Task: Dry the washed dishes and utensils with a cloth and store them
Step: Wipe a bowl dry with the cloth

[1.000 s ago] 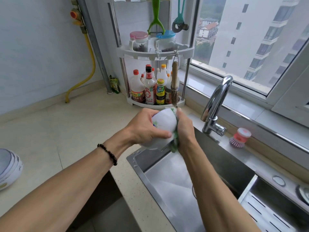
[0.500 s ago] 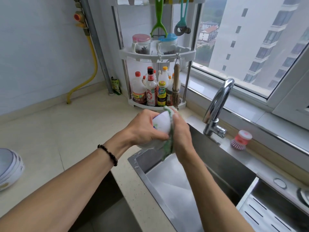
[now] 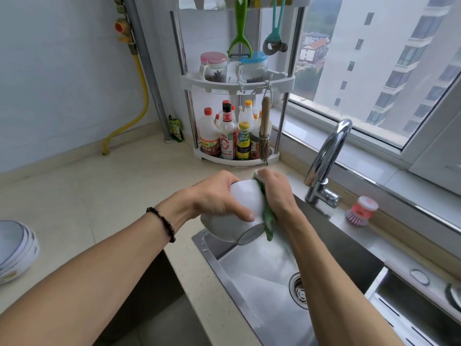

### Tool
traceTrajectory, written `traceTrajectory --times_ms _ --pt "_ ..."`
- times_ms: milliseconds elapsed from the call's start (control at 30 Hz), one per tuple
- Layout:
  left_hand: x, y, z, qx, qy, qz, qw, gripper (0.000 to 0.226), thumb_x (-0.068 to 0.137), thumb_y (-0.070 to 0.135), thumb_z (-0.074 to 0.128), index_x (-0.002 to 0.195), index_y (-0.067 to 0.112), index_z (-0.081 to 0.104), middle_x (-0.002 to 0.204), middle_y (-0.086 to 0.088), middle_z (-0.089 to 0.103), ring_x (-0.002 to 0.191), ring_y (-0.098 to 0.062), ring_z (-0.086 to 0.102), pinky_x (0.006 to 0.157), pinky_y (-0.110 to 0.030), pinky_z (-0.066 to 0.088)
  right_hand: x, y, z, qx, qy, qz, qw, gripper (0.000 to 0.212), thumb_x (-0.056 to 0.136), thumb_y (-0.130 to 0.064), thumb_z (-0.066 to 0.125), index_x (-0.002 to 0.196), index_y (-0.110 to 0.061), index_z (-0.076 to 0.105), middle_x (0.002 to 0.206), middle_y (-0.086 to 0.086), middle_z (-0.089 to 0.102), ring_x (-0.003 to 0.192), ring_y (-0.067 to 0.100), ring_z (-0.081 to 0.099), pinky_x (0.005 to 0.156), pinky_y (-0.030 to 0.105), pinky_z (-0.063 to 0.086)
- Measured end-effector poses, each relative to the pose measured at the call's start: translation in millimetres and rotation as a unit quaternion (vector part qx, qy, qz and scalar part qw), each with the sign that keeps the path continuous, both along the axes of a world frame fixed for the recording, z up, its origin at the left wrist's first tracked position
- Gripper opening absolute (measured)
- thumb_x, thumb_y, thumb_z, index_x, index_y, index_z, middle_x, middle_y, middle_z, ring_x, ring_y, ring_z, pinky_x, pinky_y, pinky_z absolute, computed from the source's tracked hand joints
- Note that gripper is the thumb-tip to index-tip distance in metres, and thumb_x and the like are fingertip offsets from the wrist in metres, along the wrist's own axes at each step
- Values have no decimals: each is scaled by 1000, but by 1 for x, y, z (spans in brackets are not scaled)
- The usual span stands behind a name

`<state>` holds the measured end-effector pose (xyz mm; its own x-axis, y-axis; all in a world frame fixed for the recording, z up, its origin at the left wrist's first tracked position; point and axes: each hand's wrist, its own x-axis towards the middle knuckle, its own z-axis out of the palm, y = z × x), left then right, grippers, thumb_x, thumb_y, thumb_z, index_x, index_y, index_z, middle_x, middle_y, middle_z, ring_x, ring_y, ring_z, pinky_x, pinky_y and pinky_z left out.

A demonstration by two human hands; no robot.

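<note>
Your beige countertop point(image 3: 82, 196) carries a white corner rack point(image 3: 237, 159) at 12 o'clock, a green packet point(image 3: 175, 129) beside it, stacked plates point(image 3: 15, 250) at 9 o'clock and a pink brush point(image 3: 361, 211) at 3 o'clock. A steel sink point(image 3: 262, 283) sits at 5 o'clock.

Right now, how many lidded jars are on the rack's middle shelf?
2: a pink-lidded jar on the left, a blue-lidded jar on the right, both behind the hanging green peeler. Others may be hidden.
</note>
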<state>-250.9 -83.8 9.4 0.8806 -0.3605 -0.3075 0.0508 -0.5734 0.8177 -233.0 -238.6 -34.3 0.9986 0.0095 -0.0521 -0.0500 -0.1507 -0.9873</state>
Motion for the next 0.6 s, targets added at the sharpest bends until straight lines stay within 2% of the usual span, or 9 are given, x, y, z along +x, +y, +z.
traceTrajectory --times_ms 67,167,233,333,367,433,500,533,600 --pt "1 -2 -9 13 -47 45 998 31 65 11 91 91 10 74 88 -6 75 80 -22 72 71 -36 61 -4 7 -2 -14 -31 38 999 30 95 -41 42 97 -17 61 104 8 60 89 25 61 77 41 53" --pt "6 -2 -17 14 -97 92 991 21 68 9 86 84 11 72 81 -4 73 75 -22 71 66 -36 61 -21 23 -25 -86 -88 22 992 34 104 -43 36 133 -39 54 129 2 49 111 20 53 98 39 44" --pt "3 -5 -18 19 -114 68 991 28 65 10 86 90 14 74 84 -2 74 77 -19 72 67 -37 62 -19 25 -31 -15 -60 -32 998 32 100 -47 37 124 -46 59 130 2 56 110 19 59 95 40 48" --pt "-4 -11 -20 -8 -117 77 990 37 64 11 90 97 13 75 89 1 73 80 -17 71 65 -29 59 -3 13 -24 177 116 -81 974 32 99 -39 44 93 -23 71 104 13 70 86 25 68 75 40 51" --pt "-3 -12 -21 -19 -119 92 989 35 64 12 91 95 14 75 88 1 73 79 -18 71 65 -29 59 -3 12 -25 169 104 -77 977 31 99 -38 44 95 -24 71 107 14 69 91 27 68 78 41 51" --pt "2 -11 -23 -35 -123 120 984 28 66 12 90 89 15 75 84 1 73 76 -18 71 60 -27 58 -15 21 -29 78 -13 -54 995 34 97 -46 40 116 -40 68 128 5 60 115 22 60 97 40 49" --pt "4 -9 -22 -36 -123 122 984 23 68 11 87 87 15 74 81 0 74 74 -19 71 59 -28 59 -25 28 -31 42 -74 -43 995 42 95 -49 35 130 -47 60 137 0 51 123 17 53 105 37 44" --pt "2 -9 -21 -34 -124 113 985 25 67 10 87 88 15 74 83 0 74 75 -18 72 60 -29 60 -22 27 -30 54 -64 -51 995 42 95 -50 35 127 -46 62 136 2 54 120 19 56 102 40 47" --pt "-4 -10 -20 -43 -130 96 986 32 66 7 89 93 16 74 87 1 73 76 -15 71 61 -27 59 -9 17 -19 128 28 -77 988 38 93 -48 39 102 -38 74 121 12 67 105 29 67 90 49 56"
